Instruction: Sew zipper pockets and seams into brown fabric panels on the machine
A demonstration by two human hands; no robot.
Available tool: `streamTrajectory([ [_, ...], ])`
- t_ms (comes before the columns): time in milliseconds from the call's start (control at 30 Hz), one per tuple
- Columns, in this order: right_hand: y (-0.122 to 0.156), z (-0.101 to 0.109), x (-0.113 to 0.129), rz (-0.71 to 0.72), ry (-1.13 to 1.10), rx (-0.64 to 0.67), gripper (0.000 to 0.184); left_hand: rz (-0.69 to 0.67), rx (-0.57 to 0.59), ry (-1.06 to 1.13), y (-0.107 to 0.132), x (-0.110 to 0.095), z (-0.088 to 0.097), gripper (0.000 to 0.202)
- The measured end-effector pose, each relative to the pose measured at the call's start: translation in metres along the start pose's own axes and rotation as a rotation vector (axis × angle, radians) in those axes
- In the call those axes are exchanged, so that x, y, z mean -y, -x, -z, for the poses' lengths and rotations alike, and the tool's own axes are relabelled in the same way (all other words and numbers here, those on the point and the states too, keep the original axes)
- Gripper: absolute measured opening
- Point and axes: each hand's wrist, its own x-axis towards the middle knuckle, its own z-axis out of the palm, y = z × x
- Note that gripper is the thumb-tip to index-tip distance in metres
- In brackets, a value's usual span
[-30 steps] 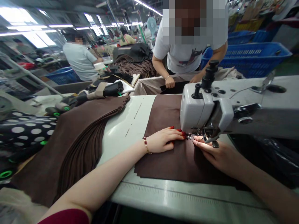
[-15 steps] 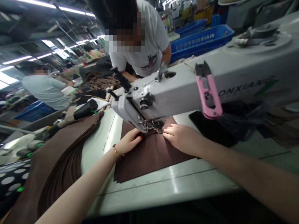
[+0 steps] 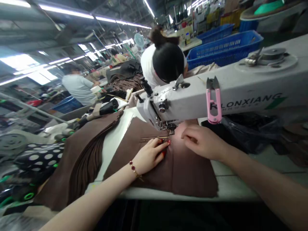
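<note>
Brown fabric (image 3: 192, 173) with a lengthwise seam lies under the head of a white sewing machine (image 3: 194, 99). A narrow slit with a lighter strip (image 3: 154, 138) runs across the fabric toward the presser foot (image 3: 170, 128). My left hand (image 3: 150, 155), wearing a bracelet, rests on the fabric just before the foot, fingers stretched out and pressing down. To the right of the foot, my right hand (image 3: 204, 141) is closed, fingers curled toward the thumb over the fabric. Whatever its fingertips may grip is hidden.
Pink thread snips (image 3: 214, 102) stick to the machine arm. Stacked brown pieces (image 3: 81, 154) lie at left, beside polka-dot cloth (image 3: 45, 155). A dark plastic bag (image 3: 252, 131) sits under the arm. Across the table a person (image 3: 166, 61) bends down; blue baskets (image 3: 223, 48) stand behind.
The fabric is turned and now shows its slit and seam. My left hand has moved onto it before the foot; my right hand has curled. The person opposite has lowered their head.
</note>
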Motion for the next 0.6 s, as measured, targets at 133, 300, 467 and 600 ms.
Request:
streamTrajectory([
  [133, 0.016, 0.029, 0.015, -0.38, -0.633, 0.075, 0.042, 0.0, -0.095, 0.006, -0.001, -0.007, -0.012, 0.045],
  [300, 0.024, 0.066, 0.041, -0.635, -1.135, -0.128, 0.077, -0.147, -0.086, 0.106, -0.001, 0.018, -0.015, 0.049],
  [467, -0.009, 0.091, 0.061, -0.751, -0.915, -0.395, 0.057, -0.159, -0.076, 0.038, -0.004, 0.02, -0.008, 0.051],
  [600, 0.009, 0.096, 0.06, -0.699, -0.38, -0.309, 0.05, -0.145, -0.119, 0.016, -0.003, 0.014, -0.014, 0.051],
])
